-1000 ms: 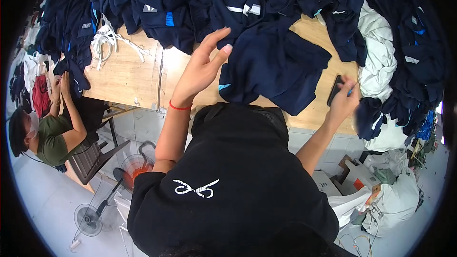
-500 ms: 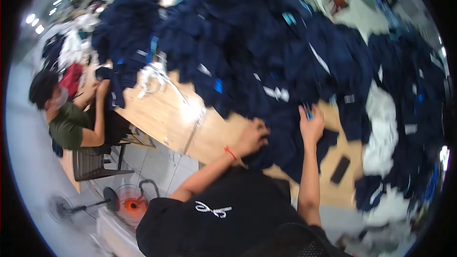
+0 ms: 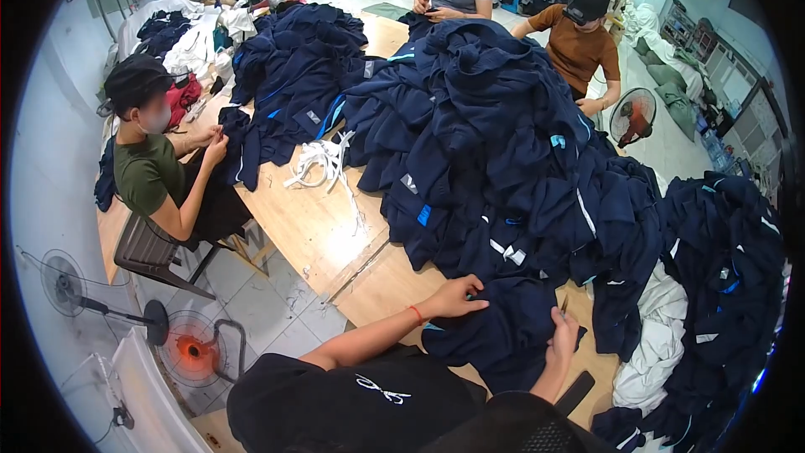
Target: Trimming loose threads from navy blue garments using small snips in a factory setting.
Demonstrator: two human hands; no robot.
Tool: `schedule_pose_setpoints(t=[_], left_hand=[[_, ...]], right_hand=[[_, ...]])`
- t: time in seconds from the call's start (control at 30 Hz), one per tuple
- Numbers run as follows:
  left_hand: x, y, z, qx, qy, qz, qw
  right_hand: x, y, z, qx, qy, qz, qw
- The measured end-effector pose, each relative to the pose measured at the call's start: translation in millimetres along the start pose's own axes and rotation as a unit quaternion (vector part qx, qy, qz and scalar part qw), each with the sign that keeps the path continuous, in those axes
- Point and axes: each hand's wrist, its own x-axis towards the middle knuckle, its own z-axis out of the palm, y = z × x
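A navy garment (image 3: 511, 327) lies spread on the wooden table in front of me, with a light blue strip at its left edge. My left hand (image 3: 455, 297), a red band at its wrist, rests at the garment's upper left with curled fingers gripping the cloth. At the garment's right edge, my right hand (image 3: 562, 342) is closed around small thread snips (image 3: 564, 307); only a thin dark tip sticks up past the fingers. Just beyond both hands rises a large heap of navy garments (image 3: 495, 126) with white tags and blue trim.
A dark flat object (image 3: 575, 394) lies right of my right forearm. White cords (image 3: 323, 164) sit on the table (image 3: 360, 289) at left. White cloth (image 3: 658, 344) and more navy garments are at right. Co-workers sit left (image 3: 151, 168) and beyond the heap (image 3: 587, 50). Fans (image 3: 193, 348) stand lower left.
My view has tilted up, so the heap and the co-workers behind it now show. Both hands appear lower in the picture, still at the garment, and the right hand still holds the snips.
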Motion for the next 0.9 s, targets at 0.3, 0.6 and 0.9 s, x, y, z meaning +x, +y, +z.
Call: schedule_pose_setpoints(t=[0.3,0.6,0.9], left_hand=[[13,47,66,0.092,-0.068,0.210,0.971],[-3,114,-20,-0.019,-0.185,0.119,0.975],[-56,156,-77,-0.149,-0.025,0.073,0.986]], right_hand=[[-80,-68,-17,0.379,-0.007,-0.094,0.921],[-118,-87,-22,0.283,0.085,-0.128,0.947],[-149,-105,4,0.347,0.056,-0.188,0.917]])
